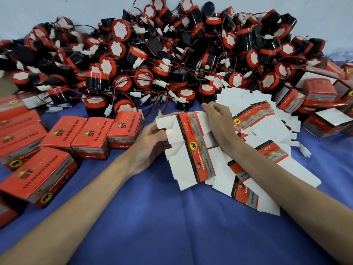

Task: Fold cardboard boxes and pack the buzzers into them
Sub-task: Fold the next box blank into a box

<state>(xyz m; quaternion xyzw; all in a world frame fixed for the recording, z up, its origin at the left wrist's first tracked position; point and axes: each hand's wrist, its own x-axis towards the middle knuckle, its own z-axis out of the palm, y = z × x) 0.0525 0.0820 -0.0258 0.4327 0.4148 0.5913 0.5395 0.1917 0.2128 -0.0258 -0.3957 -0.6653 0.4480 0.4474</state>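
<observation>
A flat, unfolded box blank, white with a red and grey printed strip, is held between both hands above the blue cloth. My left hand grips its left flaps, fingers curled behind the card. My right hand pinches its top right edge. A big heap of black and red buzzers with red wires and white plugs fills the far side of the table. More flat blanks lie fanned out under and right of my right forearm.
Several closed red boxes stand in rows at the left. More folded boxes, some with open flaps, are stacked at the right. A loose white plug lies on the blue cloth.
</observation>
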